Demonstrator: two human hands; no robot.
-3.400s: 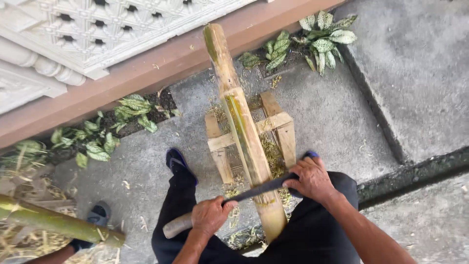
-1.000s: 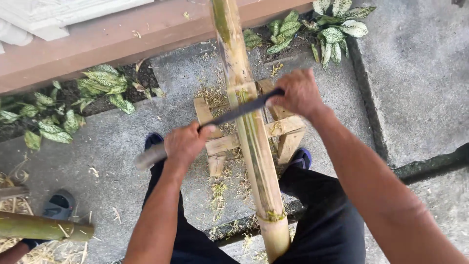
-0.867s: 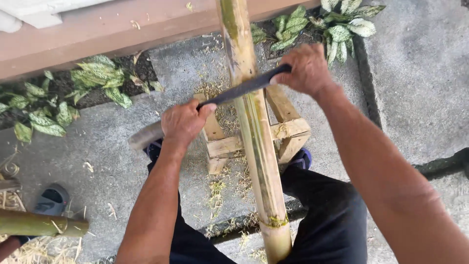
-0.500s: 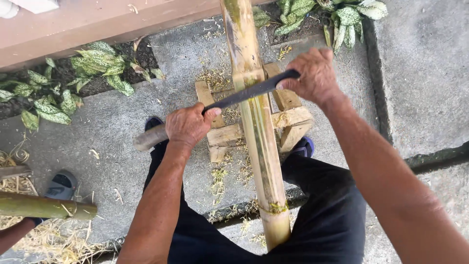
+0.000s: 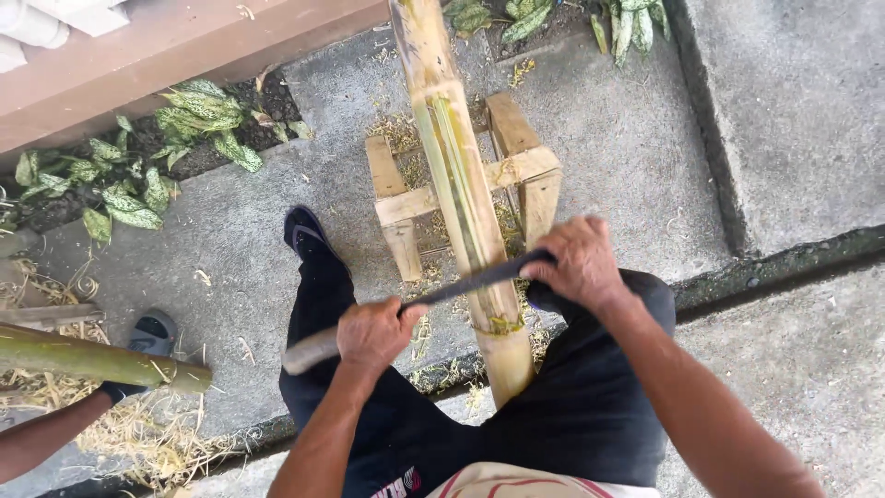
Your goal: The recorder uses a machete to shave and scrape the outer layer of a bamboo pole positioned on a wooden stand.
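In the centre of the frame a long blade (image 5: 461, 284) is held across a bamboo pole (image 5: 466, 198): its handle end is gripped by the left hand (image 5: 378, 332), its far end by the right hand (image 5: 576, 263). The pole is laid over a wooden stand (image 5: 516, 171). At the lower left, a second bamboo pole (image 5: 101, 361) is seen.

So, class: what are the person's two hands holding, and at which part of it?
Both grip one long blade laid across the bamboo pole: left hand on the handle end, right hand on the far end.
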